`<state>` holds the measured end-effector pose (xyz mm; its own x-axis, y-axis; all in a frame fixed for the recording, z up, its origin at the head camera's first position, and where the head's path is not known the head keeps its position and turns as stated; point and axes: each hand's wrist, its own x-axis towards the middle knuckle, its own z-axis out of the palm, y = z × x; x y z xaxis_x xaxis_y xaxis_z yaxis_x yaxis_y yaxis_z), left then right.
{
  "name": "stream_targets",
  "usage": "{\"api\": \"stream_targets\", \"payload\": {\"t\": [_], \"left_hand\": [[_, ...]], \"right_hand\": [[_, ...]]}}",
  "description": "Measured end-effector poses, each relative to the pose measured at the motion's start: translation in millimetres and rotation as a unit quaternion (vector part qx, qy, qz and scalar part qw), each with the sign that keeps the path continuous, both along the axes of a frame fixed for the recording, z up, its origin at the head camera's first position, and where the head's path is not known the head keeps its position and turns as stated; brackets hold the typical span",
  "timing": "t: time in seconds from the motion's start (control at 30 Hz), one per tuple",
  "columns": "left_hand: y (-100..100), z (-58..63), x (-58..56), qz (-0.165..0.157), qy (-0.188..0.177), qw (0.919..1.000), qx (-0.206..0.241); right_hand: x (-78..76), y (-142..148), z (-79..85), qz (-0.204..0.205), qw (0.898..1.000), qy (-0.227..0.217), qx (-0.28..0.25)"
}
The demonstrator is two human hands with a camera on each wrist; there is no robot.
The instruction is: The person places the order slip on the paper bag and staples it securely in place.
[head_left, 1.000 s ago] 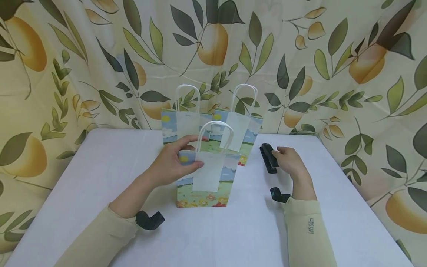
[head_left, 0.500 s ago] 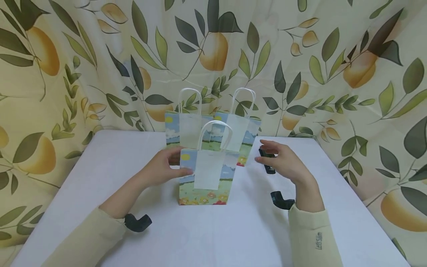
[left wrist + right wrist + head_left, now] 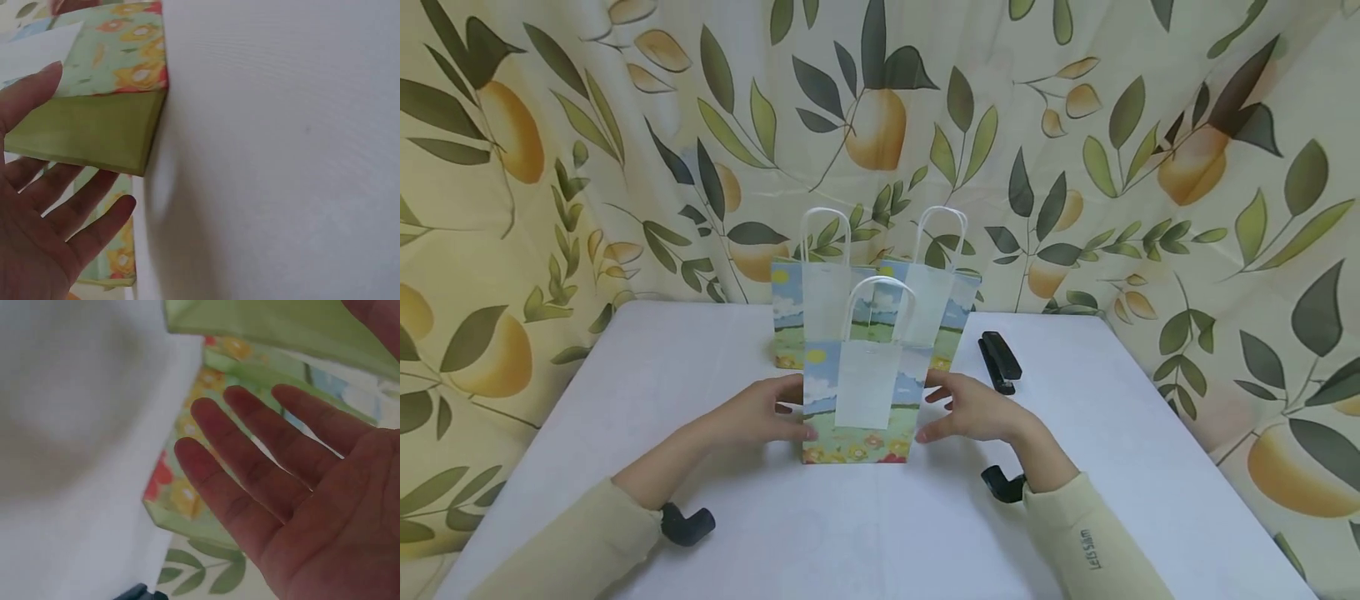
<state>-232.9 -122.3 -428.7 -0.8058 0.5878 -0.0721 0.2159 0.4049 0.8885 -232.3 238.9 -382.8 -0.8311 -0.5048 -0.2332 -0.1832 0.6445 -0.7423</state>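
A small paper gift bag (image 3: 865, 448) with a landscape print, a white front panel and white handles stands upright in front. My left hand (image 3: 748, 412) is at its left side, thumb before the front face and fingers behind. The left wrist view shows those fingers extended beside the bag's green side (image 3: 87, 128); firm contact cannot be made out. On the opposite side, my right hand (image 3: 977, 408) has its fingers spread and nearly straight, close to the edge. In the right wrist view its palm (image 3: 337, 519) holds nothing.
Two matching bags stand behind, a left one (image 3: 787, 312) and a right one (image 3: 964, 304), partly hidden by the front bag. A black stapler (image 3: 999, 362) lies right of them on the white table (image 3: 880, 533). A fruit-patterned curtain (image 3: 880, 183) hangs behind.
My right hand has let go of the stapler, leaving it on the table, and has come left to the front bag. My left hand has slid lower along the bag's left side.
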Motion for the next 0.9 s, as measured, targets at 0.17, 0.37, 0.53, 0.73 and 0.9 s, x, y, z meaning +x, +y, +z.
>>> {"api": "stream_targets", "payload": {"t": [0.17,0.37,0.53,0.73,0.9], "left_hand": [[2.8,-4.8,2.1,-0.004,-0.015,0.9997,-0.019],[7.9,-7.6,3.6,0.007,0.004,0.9982,-0.059],[12.6,-10.8,4.9,0.020,0.017,0.9953,-0.093],[16.2,-10.2,5.5,0.041,0.037,0.9931,-0.103],[24.0,-5.8,1.3,0.069,0.066,0.9881,-0.121]], "right_hand": [[-0.3,-8.8,-13.1,0.009,1.000,0.008,0.026],[0.9,-16.4,-18.8,0.020,0.999,0.021,0.043],[3.8,-19.8,-22.3,0.006,0.998,0.023,0.059],[4.2,-19.6,-21.7,0.008,0.997,0.042,0.066],[-0.8,-18.5,-20.6,-0.005,0.996,0.061,0.057]]}}
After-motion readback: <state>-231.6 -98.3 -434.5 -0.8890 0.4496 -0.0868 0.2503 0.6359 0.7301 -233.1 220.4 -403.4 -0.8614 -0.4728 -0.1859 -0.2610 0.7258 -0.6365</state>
